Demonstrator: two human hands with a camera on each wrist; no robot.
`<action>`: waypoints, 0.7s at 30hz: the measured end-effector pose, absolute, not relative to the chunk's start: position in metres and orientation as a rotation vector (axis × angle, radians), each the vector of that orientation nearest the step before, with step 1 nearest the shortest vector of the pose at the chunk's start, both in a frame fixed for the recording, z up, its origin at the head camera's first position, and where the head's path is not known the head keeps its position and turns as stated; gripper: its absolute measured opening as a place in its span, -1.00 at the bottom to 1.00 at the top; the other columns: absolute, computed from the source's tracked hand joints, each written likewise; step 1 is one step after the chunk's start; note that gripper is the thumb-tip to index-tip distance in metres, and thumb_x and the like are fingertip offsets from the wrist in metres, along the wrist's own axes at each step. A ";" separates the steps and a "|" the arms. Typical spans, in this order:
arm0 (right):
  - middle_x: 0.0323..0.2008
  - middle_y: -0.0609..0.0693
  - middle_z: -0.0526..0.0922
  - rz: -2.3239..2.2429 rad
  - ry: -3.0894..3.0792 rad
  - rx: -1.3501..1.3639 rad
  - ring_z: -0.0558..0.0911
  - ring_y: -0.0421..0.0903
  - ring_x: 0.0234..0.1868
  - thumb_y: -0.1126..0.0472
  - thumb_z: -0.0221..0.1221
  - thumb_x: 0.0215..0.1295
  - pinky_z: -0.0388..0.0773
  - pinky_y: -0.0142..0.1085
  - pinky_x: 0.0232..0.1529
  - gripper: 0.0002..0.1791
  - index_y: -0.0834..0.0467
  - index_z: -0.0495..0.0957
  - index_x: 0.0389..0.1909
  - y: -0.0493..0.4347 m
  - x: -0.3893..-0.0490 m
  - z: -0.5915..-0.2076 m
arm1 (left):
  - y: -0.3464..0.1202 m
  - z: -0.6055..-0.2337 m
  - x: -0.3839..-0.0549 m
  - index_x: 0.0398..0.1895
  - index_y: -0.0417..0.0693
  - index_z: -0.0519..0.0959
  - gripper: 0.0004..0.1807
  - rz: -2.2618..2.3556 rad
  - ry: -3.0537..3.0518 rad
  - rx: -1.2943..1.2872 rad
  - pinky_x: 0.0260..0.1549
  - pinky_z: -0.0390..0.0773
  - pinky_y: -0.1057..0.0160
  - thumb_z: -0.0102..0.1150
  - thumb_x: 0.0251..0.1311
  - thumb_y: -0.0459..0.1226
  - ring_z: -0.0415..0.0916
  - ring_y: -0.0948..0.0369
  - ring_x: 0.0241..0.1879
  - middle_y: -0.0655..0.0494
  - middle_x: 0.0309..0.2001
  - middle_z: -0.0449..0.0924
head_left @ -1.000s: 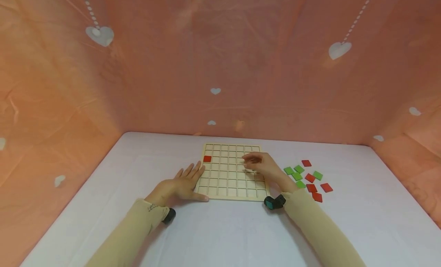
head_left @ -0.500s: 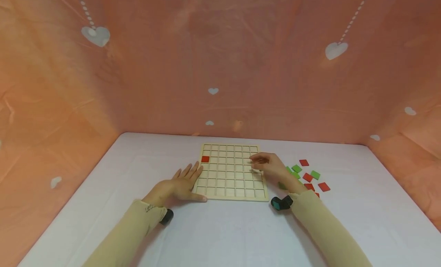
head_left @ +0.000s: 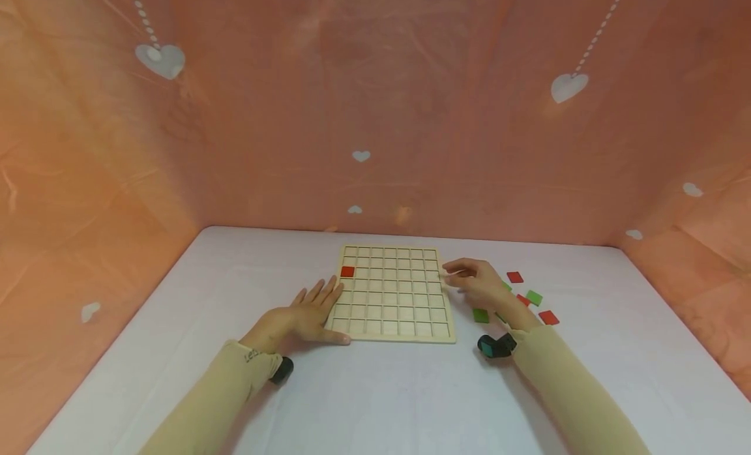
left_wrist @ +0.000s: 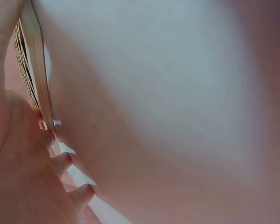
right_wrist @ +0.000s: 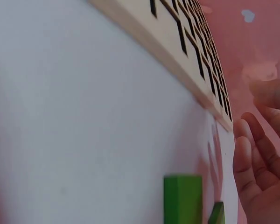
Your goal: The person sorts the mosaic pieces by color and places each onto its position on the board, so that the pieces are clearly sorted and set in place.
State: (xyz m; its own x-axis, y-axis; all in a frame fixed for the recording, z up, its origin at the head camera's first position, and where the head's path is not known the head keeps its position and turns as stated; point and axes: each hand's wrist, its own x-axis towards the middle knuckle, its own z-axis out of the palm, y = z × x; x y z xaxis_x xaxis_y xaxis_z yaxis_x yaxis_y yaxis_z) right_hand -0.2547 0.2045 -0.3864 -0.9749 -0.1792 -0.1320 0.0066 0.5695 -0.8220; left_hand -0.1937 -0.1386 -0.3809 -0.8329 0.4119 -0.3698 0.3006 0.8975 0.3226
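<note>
A pale wooden grid board [head_left: 390, 292] lies on the table, with one red square tile [head_left: 347, 272] in a cell by its left edge. My left hand [head_left: 308, 318] rests flat at the board's left side, fingers spread, thumb at the near left corner; the left wrist view shows the fingers along the board's edge. Just beyond the right edge hovers my right hand [head_left: 478, 285], its fingers loosely bent. In the right wrist view no tile shows between those fingers [right_wrist: 245, 163]. Below them lies a green tile [right_wrist: 183, 198].
Loose tiles lie right of the board, partly hidden by the right hand and forearm: a red tile [head_left: 514, 277], a green tile [head_left: 534, 297] and another red tile [head_left: 549, 318] among them. A white cloth covers the table [head_left: 375, 396]. Orange fabric [head_left: 375, 116] with hearts hangs behind.
My right hand has moved right, from over the board to past its right edge, and now covers some of the loose tiles. My left hand stays by the board. The view has shifted slightly.
</note>
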 end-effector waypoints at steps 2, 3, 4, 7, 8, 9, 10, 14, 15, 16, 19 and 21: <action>0.02 0.16 0.59 -1.370 2.572 -0.099 0.52 0.01 -0.12 0.10 0.23 0.26 0.51 -0.34 -0.26 -0.55 0.15 0.52 0.15 0.207 -0.254 -0.385 | -0.139 -0.381 -0.193 0.52 -0.19 -0.27 0.19 0.353 2.626 0.514 0.41 -0.25 -0.22 0.16 0.12 0.24 -0.43 -0.12 0.51 -0.13 0.54 -0.46; 0.04 0.16 0.58 -1.360 2.571 -0.096 0.52 0.01 -0.12 0.08 0.23 0.26 0.51 -0.34 -0.26 -0.54 0.14 0.51 0.16 0.209 -0.254 -0.385 | -0.139 -0.380 -0.193 0.52 -0.19 -0.27 0.19 0.355 2.625 0.514 0.41 -0.26 -0.22 0.16 0.11 0.24 -0.44 -0.12 0.51 -0.13 0.54 -0.46; 0.05 0.16 0.58 -1.360 2.568 -0.082 0.52 0.00 -0.13 0.08 0.23 0.27 0.51 -0.34 -0.27 -0.53 0.14 0.51 0.17 0.210 -0.254 -0.384 | -0.139 -0.380 -0.193 0.52 -0.19 -0.27 0.19 0.361 2.622 0.515 0.41 -0.27 -0.22 0.16 0.11 0.24 -0.44 -0.12 0.51 -0.13 0.54 -0.46; 0.07 0.18 0.58 -1.343 2.595 -0.115 0.54 0.00 -0.13 0.09 0.22 0.28 0.51 -0.34 -0.26 -0.54 0.16 0.50 0.17 0.215 -0.254 -0.384 | -0.140 -0.383 -0.194 0.53 -0.17 -0.29 0.20 0.361 2.625 0.520 0.42 -0.28 -0.20 0.15 0.10 0.26 -0.47 -0.09 0.52 -0.10 0.54 -0.48; 0.07 0.19 0.58 -1.338 2.611 -0.146 0.56 0.00 -0.13 0.10 0.21 0.28 0.52 -0.34 -0.25 -0.54 0.18 0.50 0.17 0.217 -0.254 -0.384 | -0.140 -0.383 -0.195 0.53 -0.16 -0.29 0.20 0.361 2.624 0.523 0.42 -0.29 -0.20 0.15 0.10 0.27 -0.47 -0.09 0.51 -0.10 0.54 -0.48; 0.08 0.20 0.58 -1.328 2.626 -0.171 0.57 0.00 -0.13 0.11 0.21 0.29 0.52 -0.33 -0.25 -0.54 0.19 0.50 0.17 0.218 -0.254 -0.384 | -0.140 -0.384 -0.195 0.53 -0.16 -0.29 0.21 0.363 2.624 0.525 0.42 -0.29 -0.20 0.15 0.10 0.27 -0.47 -0.09 0.51 -0.10 0.54 -0.48; 0.08 0.21 0.58 -1.330 2.633 -0.183 0.57 0.00 -0.14 0.12 0.21 0.28 0.52 -0.32 -0.24 -0.54 0.20 0.50 0.17 0.219 -0.254 -0.384 | -0.140 -0.385 -0.195 0.53 -0.15 -0.29 0.20 0.359 2.625 0.524 0.42 -0.29 -0.19 0.14 0.10 0.27 -0.48 -0.08 0.52 -0.09 0.54 -0.49; 0.10 0.23 0.57 -1.309 2.656 -0.213 0.58 -0.02 -0.17 0.11 0.22 0.28 0.52 -0.33 -0.26 -0.52 0.23 0.50 0.17 0.226 -0.254 -0.382 | -0.140 -0.385 -0.195 0.53 -0.14 -0.30 0.20 0.356 2.628 0.528 0.42 -0.29 -0.19 0.13 0.10 0.28 -0.48 -0.08 0.52 -0.08 0.54 -0.49; 0.10 0.23 0.57 -1.309 2.657 -0.213 0.57 -0.03 -0.19 0.11 0.22 0.28 0.52 -0.33 -0.27 -0.52 0.23 0.50 0.17 0.228 -0.255 -0.382 | -0.140 -0.385 -0.195 0.53 -0.15 -0.30 0.21 0.361 2.627 0.532 0.42 -0.30 -0.19 0.13 0.09 0.29 -0.48 -0.08 0.52 -0.09 0.54 -0.49; 0.09 0.24 0.57 -1.317 2.660 -0.215 0.56 -0.04 -0.20 0.12 0.22 0.27 0.53 -0.33 -0.29 -0.52 0.24 0.50 0.16 0.230 -0.255 -0.382 | -0.141 -0.386 -0.195 0.53 -0.14 -0.30 0.22 0.360 2.628 0.531 0.42 -0.31 -0.18 0.12 0.09 0.30 -0.49 -0.07 0.52 -0.08 0.54 -0.49; 0.08 0.26 0.58 -1.328 2.681 -0.245 0.56 -0.08 -0.22 0.15 0.23 0.26 0.54 -0.34 -0.32 -0.53 0.27 0.51 0.14 0.235 -0.255 -0.383 | -0.141 -0.387 -0.196 0.53 -0.13 -0.30 0.23 0.367 2.628 0.534 0.42 -0.32 -0.18 0.13 0.06 0.32 -0.49 -0.08 0.52 -0.07 0.54 -0.50; 0.08 0.29 0.57 -1.342 2.685 -0.260 0.57 -0.08 -0.22 0.17 0.22 0.28 0.54 -0.34 -0.32 -0.54 0.30 0.50 0.14 0.238 -0.256 -0.384 | -0.142 -0.388 -0.197 0.53 -0.13 -0.29 0.24 0.372 2.633 0.531 0.42 -0.33 -0.19 0.13 0.05 0.33 -0.49 -0.08 0.51 -0.08 0.54 -0.49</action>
